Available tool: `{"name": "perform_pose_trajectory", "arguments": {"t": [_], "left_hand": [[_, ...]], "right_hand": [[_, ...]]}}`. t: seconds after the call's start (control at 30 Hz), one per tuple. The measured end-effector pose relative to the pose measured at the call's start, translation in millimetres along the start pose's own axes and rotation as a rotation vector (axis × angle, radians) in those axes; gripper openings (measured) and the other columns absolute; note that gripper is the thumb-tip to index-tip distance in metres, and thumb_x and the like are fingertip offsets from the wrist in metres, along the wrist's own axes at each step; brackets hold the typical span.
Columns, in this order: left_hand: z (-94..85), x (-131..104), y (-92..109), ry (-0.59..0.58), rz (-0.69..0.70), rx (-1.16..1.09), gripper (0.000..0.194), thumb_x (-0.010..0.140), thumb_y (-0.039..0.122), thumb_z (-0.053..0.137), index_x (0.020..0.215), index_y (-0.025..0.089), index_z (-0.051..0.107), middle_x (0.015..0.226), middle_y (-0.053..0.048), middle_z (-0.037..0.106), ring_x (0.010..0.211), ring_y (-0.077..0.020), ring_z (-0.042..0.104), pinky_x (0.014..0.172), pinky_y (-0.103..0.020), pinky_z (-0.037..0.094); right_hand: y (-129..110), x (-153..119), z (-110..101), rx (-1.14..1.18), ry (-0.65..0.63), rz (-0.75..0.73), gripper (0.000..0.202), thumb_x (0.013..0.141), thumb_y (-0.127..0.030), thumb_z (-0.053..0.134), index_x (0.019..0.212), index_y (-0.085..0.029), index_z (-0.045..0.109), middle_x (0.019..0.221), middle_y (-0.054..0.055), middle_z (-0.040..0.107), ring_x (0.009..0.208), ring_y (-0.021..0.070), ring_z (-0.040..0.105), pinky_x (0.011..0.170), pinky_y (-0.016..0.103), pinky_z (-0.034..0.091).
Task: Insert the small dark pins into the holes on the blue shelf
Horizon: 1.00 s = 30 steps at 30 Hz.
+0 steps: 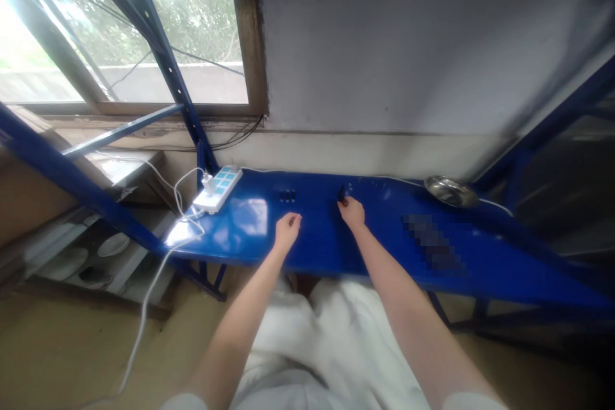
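Over the blue table (317,237), my left hand (288,230) is closed, its fingertips pinched together; anything between them is too small to make out. Behind it, several small dark pieces (287,196) stand in a short row. My right hand (352,212) pinches a small dark object (342,193) toward the back of the table. A few tiny clear pieces (350,188) lie just beyond that hand.
A white power strip (218,190) with a plug and cable is at the table's left end. A shiny metal bowl (450,191) sits at the back right, and a blurred-out dark item (432,243) lies nearer. Blue shelf posts (168,64) rise at left.
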<state>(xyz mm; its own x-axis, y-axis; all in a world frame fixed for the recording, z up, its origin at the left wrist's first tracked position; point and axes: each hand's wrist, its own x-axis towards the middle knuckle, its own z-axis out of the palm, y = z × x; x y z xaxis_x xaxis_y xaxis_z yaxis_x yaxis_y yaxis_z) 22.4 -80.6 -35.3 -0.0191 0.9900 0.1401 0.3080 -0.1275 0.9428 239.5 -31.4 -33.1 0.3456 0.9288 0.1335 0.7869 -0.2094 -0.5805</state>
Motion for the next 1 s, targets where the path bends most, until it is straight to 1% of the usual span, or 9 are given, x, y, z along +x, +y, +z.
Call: {"name": "perform_pose_trajectory", "arguments": {"t": [0.2,0.43,0.67,0.73,0.9,1.0], "left_hand": [[0.3,0,0,-0.005,-0.024,-0.021,0.027,0.079,0.039,0.048,0.079,0.017,0.063,0.065,-0.001,0.059,0.062,-0.0131,0.053,0.059,-0.024,0.04],[0.0,0,0,-0.005,-0.016,-0.01,0.026,0.08,0.037,0.047,0.079,0.017,0.063,0.065,-0.002,0.059,0.062,-0.0127,0.054,0.059,-0.023,0.04],[0.3,1,-2,0.0,-0.014,0.004,0.024,0.08,0.035,0.047,0.079,0.017,0.063,0.065,-0.001,0.059,0.061,-0.012,0.053,0.057,-0.022,0.04],[0.3,1,-2,0.0,-0.008,0.017,0.025,0.08,0.034,0.046,0.079,0.017,0.063,0.066,-0.001,0.059,0.061,-0.0117,0.053,0.058,-0.022,0.04],[0.0,1,-2,0.001,-0.011,0.037,0.025,0.081,0.034,0.046,0.079,0.016,0.063,0.066,-0.001,0.059,0.062,-0.0112,0.053,0.06,-0.022,0.041],[-0.5,1,-2,-0.006,-0.018,0.048,0.025,0.081,0.035,0.045,0.078,0.017,0.062,0.066,0.0,0.059,0.061,-0.0112,0.053,0.059,-0.022,0.041]], "right_hand": [[-4,13,4,-0.046,-0.018,0.04,0.025,0.08,-0.028,0.048,0.094,-0.015,0.064,0.09,0.012,0.066,0.082,0.0215,0.061,0.063,0.028,0.044],[-7,15,4,-0.071,-0.048,0.077,0.026,0.082,-0.028,0.048,0.1,-0.014,0.061,0.096,0.014,0.065,0.086,0.0232,0.062,0.065,0.03,0.044],[3,22,-3,-0.11,-0.097,0.109,0.028,0.08,-0.019,0.05,0.105,-0.009,0.057,0.098,0.018,0.063,0.089,0.0244,0.061,0.069,0.03,0.044],[7,21,-7,-0.114,-0.09,0.12,0.027,0.08,-0.021,0.051,0.104,-0.009,0.059,0.097,0.017,0.064,0.09,0.0247,0.061,0.069,0.03,0.044],[10,16,-12,-0.096,-0.06,0.126,0.025,0.081,-0.034,0.052,0.094,-0.016,0.064,0.091,0.011,0.066,0.086,0.0231,0.062,0.066,0.029,0.044],[9,14,-11,-0.101,-0.044,0.143,0.025,0.08,-0.036,0.053,0.091,-0.018,0.065,0.09,0.01,0.067,0.084,0.0227,0.062,0.065,0.029,0.044]]}}
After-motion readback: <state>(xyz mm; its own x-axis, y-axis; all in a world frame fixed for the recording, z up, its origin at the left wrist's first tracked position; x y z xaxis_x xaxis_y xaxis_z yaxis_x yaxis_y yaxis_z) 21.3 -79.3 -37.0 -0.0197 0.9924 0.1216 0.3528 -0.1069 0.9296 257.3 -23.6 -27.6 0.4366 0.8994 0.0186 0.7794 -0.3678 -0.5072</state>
